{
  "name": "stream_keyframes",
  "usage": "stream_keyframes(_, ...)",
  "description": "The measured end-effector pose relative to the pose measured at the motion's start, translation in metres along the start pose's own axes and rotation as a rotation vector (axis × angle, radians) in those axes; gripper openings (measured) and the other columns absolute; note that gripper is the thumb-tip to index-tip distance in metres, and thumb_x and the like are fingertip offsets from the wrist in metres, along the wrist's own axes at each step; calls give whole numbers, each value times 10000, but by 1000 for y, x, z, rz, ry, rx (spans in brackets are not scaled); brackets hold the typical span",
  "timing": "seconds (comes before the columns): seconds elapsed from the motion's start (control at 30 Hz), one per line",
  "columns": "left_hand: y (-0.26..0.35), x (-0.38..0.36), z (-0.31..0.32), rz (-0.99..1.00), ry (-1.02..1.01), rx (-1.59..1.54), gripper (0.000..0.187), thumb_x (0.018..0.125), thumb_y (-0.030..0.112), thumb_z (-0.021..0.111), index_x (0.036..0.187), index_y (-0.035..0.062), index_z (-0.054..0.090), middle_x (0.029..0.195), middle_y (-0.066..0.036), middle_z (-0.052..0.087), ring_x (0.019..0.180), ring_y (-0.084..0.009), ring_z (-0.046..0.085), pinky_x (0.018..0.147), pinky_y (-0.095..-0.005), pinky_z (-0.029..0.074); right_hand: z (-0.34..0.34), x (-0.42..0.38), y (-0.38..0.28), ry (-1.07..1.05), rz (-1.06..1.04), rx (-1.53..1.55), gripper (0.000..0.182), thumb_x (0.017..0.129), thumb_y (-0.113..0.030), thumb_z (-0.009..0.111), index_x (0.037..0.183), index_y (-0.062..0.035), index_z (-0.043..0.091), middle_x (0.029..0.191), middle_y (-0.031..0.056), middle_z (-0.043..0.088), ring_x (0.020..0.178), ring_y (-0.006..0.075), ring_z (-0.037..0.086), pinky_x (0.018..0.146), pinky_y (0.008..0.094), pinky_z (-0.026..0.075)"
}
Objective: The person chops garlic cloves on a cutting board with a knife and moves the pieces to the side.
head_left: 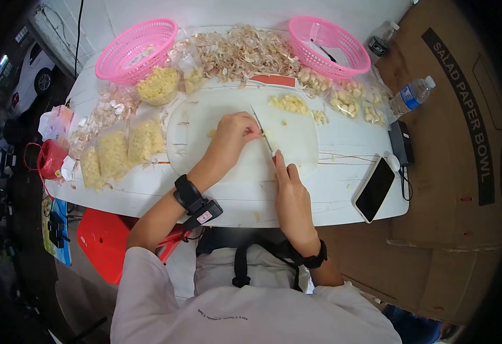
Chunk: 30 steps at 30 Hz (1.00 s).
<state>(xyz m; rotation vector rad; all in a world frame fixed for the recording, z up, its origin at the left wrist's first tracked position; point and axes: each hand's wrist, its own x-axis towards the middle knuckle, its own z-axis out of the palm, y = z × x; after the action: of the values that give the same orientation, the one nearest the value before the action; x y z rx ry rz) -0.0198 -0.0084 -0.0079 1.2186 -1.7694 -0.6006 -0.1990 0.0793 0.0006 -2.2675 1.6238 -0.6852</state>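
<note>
My right hand point(292, 192) is closed round the handle of a knife point(264, 137), whose blade points away from me over a white cutting board point(205, 152). Close to the blade's left side, my left hand point(240, 129) has its fingers bunched together at the board. A pale bit shows by those fingertips, most likely garlic, though the fingers cover most of it. Chopped garlic point(288, 104) lies in a small heap at the board's far right. A few loose pieces sit elsewhere on the board.
Bags of minced garlic point(114, 155) and a filled tub point(158, 86) stand left. Garlic skins point(242, 51) pile up behind, between a left pink basket point(108, 57) and a right pink basket point(351, 43). Bagged cloves point(345, 100), a water bottle point(411, 96) and a phone point(374, 189) lie right.
</note>
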Motion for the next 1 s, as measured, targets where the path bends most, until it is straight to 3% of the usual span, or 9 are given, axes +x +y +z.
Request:
stream_keyframes(0.07, -1, -1, 2, -2, 25, -27, 81, 733, -58, 725, 810, -47, 703, 847, -171, 682, 762, -304, 676, 681, -352, 541, -3, -9, 6, -50, -23, -21, 672, 835, 81, 512, 1475, -42, 351, 1008, 192, 521, 778, 392, 635, 623, 464, 533)
stream_keyframes(0.27, 3, 0, -1, 17, -29, 47, 71, 757, -91, 712, 820, -67, 691, 861, -153, 688, 788, -244, 693, 728, -311, 576, -20, -24, 11, -64, 34, 73, 509, 930, 42, 527, 1426, -40, 448, 965, 208, 564, 787, 414, 607, 669, 478, 489)
stream_keyframes(0.57, 2, 1, -2, -8, -21, 51, 75, 745, -82, 725, 811, -60, 697, 853, -136, 695, 768, -230, 688, 698, -302, 566, -4, 0, 1, -33, 69, 64, 473, 945, 15, 501, 1412, -43, 460, 978, 205, 570, 811, 418, 616, 685, 482, 496)
stream_keyframes(0.7, -1, 1, -2, -28, 4, -8, 78, 742, -75, 733, 809, -60, 696, 844, -134, 694, 758, -217, 683, 681, -303, 568, -11, -16, 8, -61, 86, 45, 482, 939, 28, 502, 1413, -49, 461, 980, 190, 569, 808, 410, 623, 674, 481, 506)
stream_keyframes(0.77, -1, 0, -1, -34, 16, -49, 79, 741, -74, 734, 808, -61, 695, 844, -133, 693, 755, -213, 681, 676, -303, 569, -12, -28, 14, -96, 34, -1, 664, 841, 74, 503, 1476, -61, 362, 999, 187, 527, 780, 403, 635, 643, 467, 537)
stream_keyframes(0.83, 2, 1, -2, -43, -7, -34, 69, 741, -89, 711, 797, -58, 687, 832, -161, 687, 755, -258, 688, 697, -320, 566, -13, -30, 14, -87, 38, 4, 672, 838, 77, 508, 1478, -69, 365, 1001, 187, 524, 767, 403, 632, 637, 466, 536)
stream_keyframes(1.0, 1, 1, -2, -51, -16, -19, 69, 746, -91, 713, 803, -60, 691, 846, -148, 688, 773, -236, 687, 710, -308, 571, -7, -22, 11, -13, 21, 13, 637, 861, 62, 528, 1466, -85, 397, 986, 184, 533, 718, 401, 623, 613, 468, 528)
